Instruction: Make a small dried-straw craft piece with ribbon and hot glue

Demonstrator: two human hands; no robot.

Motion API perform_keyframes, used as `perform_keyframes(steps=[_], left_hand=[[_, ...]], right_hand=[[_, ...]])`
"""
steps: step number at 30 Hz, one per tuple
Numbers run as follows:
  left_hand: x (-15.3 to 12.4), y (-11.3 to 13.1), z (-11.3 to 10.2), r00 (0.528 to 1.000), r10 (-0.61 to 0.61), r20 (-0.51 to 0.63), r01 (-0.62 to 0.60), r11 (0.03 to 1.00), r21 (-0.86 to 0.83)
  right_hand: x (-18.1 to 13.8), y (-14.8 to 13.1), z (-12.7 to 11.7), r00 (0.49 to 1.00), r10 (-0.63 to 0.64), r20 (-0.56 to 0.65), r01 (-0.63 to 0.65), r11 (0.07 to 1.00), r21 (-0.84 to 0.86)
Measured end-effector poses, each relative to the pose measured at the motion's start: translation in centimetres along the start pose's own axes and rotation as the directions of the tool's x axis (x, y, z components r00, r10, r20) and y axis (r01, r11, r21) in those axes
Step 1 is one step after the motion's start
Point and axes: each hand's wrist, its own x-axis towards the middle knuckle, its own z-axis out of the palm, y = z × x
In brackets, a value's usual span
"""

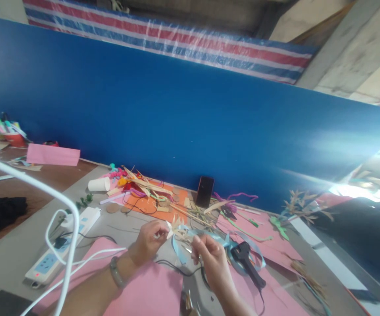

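Note:
My left hand (148, 241) is closed in a pinch, with a small white pointed piece (170, 231) at its fingertips. Right beside that piece are pale dried straw leaves (177, 224); whether they are joined to it I cannot tell. My right hand (211, 260) is closed too, thumb against curled fingers, and what it holds, if anything, is hidden. Light blue ribbon (178, 251) hangs between the hands and runs behind the right one. To the right of that hand lies a black glue gun (249, 264) on pink paper.
A white power strip (63, 248) and a looping white cable (73, 245) are at left. Behind the hands, craft scraps cover orange paper (147, 206), near a paper cup (98, 184). A phone (205, 192) leans against the blue partition (177, 109).

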Motion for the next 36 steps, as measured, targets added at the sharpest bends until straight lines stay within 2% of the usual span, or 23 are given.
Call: perform_keyframes(steps=[3, 7, 11, 18, 28, 32, 36], left_hand=[[-0.1, -0.1, 0.1, 0.999, 0.041, -0.004, -0.041, 0.999, 0.002], [-0.1, 0.0, 0.2, 0.998, 0.060, -0.006, -0.060, 0.998, 0.014], [0.0, 0.1, 0.2, 0.996, 0.085, 0.000, -0.085, 0.995, 0.061], [0.1, 0.3, 0.1, 0.998, 0.066, 0.008, -0.066, 0.996, 0.058], [0.2, 0.5, 0.0, 0.999, 0.037, 0.021, -0.037, 0.999, 0.021], [0.4, 1.3, -0.2, 0.998, -0.058, 0.012, 0.059, 0.998, -0.006], [0.2, 1.7, -0.2, 0.972, -0.225, 0.064, 0.228, 0.973, -0.043]], right_hand=[[0.1, -0.5, -0.2, 0.997, -0.079, -0.024, 0.077, 0.995, -0.063], [0.1, -0.7, -0.5, 0.982, -0.170, 0.078, 0.175, 0.983, -0.060], [0.2, -0.9, -0.1, 0.983, -0.097, 0.156, 0.111, 0.991, -0.081], [0.6, -1.1, 1.4, 0.992, -0.046, 0.115, 0.058, 0.993, -0.107], [0.5, -1.5, 1.8, 0.997, -0.044, 0.063, 0.047, 0.997, -0.057], [0.3, -1.0, 1.9, 0.995, -0.082, -0.063, 0.078, 0.994, -0.071], [1.0, 1.0, 2.6, 0.995, -0.038, 0.097, 0.047, 0.995, -0.088]])
